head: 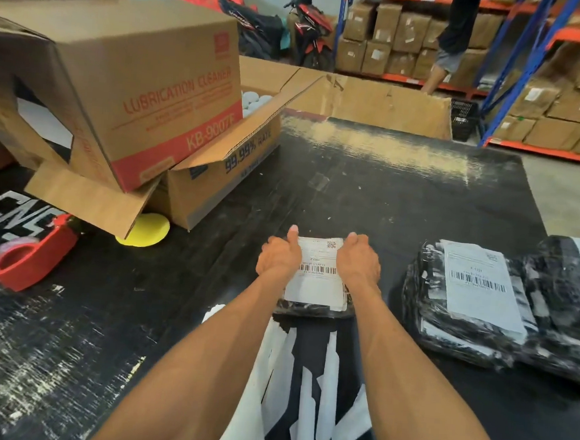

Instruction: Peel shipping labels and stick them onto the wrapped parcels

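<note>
A small black-wrapped parcel (313, 310) lies on the black table in front of me, with a white shipping label (315, 283) on its top. My left hand (277, 256) grips the parcel's left side, thumb pointing up along the label's edge. My right hand (359, 260) grips the right side with curled fingers. To the right lies a stack of black-wrapped parcels (502, 310); the top one carries a white barcode label (479, 284). Several white backing strips (300, 392) lie scattered near my forearms.
A red tape dispenser (35, 253) sits at the left. Stacked cardboard boxes (129, 91) and a yellow disc (147, 232) stand at back left. A large open carton (386, 103) borders the table's far edge. Shelves of boxes and a person stand behind.
</note>
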The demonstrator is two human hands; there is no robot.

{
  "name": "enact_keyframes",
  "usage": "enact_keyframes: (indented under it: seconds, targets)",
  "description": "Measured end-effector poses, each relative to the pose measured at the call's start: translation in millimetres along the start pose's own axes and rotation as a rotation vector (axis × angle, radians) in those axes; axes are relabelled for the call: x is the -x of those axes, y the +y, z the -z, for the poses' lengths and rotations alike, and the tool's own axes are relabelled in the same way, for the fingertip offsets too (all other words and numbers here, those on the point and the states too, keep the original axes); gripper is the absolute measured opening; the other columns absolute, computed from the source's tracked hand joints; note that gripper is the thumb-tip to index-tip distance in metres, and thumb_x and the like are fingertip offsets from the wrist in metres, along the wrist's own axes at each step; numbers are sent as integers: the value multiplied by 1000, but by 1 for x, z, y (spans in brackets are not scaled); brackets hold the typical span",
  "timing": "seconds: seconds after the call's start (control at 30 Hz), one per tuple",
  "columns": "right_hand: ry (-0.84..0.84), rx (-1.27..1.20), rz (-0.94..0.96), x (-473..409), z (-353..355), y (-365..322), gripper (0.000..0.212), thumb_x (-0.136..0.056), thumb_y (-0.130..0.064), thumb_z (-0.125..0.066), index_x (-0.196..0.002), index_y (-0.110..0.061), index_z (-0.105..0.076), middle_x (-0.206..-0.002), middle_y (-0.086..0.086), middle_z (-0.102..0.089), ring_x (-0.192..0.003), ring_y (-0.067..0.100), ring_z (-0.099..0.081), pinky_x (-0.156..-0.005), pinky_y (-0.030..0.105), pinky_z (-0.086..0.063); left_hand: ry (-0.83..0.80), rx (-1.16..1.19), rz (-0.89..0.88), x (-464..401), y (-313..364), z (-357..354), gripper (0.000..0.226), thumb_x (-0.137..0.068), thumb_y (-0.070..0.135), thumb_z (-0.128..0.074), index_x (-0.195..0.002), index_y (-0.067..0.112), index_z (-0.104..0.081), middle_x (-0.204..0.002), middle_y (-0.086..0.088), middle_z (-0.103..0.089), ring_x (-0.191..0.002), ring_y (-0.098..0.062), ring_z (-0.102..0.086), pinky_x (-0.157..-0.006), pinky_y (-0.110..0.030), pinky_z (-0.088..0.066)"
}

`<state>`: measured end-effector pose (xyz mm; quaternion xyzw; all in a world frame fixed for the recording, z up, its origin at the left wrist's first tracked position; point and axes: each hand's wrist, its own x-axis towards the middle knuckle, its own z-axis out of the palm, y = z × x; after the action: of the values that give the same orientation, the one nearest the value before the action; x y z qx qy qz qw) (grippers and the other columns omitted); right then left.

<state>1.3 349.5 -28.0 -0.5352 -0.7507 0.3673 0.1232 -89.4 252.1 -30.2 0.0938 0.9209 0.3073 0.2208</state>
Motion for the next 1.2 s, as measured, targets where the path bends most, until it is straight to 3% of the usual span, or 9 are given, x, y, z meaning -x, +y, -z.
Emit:
enact_keyframes:
  seconds: [0.13,0.2,0.3,0.4,0.5,0.63,0.8,0.97,1.2]
  targets:
    - [-215,-140,-28,18,7,20,94,-92,-73,-45,-160,-12,-23,-164,14,-26,-149,32,-30,-118,47,-29,-127,81,-187,13,-34,3,92,-94,69,-42,-159,11,-12,-163,-12,-19,-149,-30,-24,-120,-47,-25]
    - [-220,-218,1,27,-1,31,110,-81,-72,-66,-162,-16,-15,-166,9,-20,-153,30,-24,-122,48,-27,-155,204,-248,19,-55,-3,83,-97,64,-41,-161,21,-9,-164,-6,-17,-150,-27,-24,-120,-49,-28]
    - [6,-298,106,35,-13,40,71,-94,-52,-62,-153,-18,-42,-146,9,-54,-138,31,-47,-110,38,-41,-104,360,-268,28,-67,-9,66,-104,53,-34,-160,24,-16,-161,-5,-26,-148,-22,-29,-121,-42,-27]
    - [102,-304,100,46,-10,39,47,-105,-38,-45,-151,-29,-46,-133,7,-65,-129,32,-49,-106,41,-38,-63,372,-283,37,-62,-4,61,-107,44,-33,-160,20,-17,-159,-5,-31,-147,-21,-29,-118,-35,-25]
    - [21,-360,97,59,-1,48,48,-107,-39,-38,-155,-44,-35,-143,0,-60,-136,29,-47,-111,41,-34,-63,401,-260,38,-63,-6,59,-107,44,-33,-161,25,-16,-158,-5,-35,-145,-23,-34,-117,-38,-29]
    - [-193,-483,176,80,5,55,68,-98,-40,-63,-157,-44,-30,-144,-15,-53,-126,3,-47,-103,21,-36,-155,450,-264,39,-59,-1,68,-99,53,-43,-158,42,-11,-159,5,-34,-139,-19,-43,-113,-44,-41]
    - [-155,-495,160,76,20,46,68,-93,-42,-70,-154,-36,-41,-152,-9,-52,-131,10,-55,-112,31,-43,-180,457,-360,46,-40,10,69,-102,29,-56,-159,32,-17,-149,8,-47,-111,-9,-63,-72,-14,-53]
    - [-37,-439,248,71,70,26,69,-94,-48,-66,-156,-33,-40,-154,-6,-50,-136,13,-51,-106,24,-39,-185,474,-474,56,14,23,70,-96,40,-57,-157,32,-24,-155,3,-44,-125,-20,-58,-100,-44,-54]
    - [177,-298,304,71,178,26,68,-97,-46,-63,-157,-23,-40,-159,-1,-44,-145,22,-41,-114,35,-35,-258,559,-644,97,106,5,70,-98,31,-59,-158,20,-26,-161,-1,-33,-148,-21,-33,-120,-46,-32]
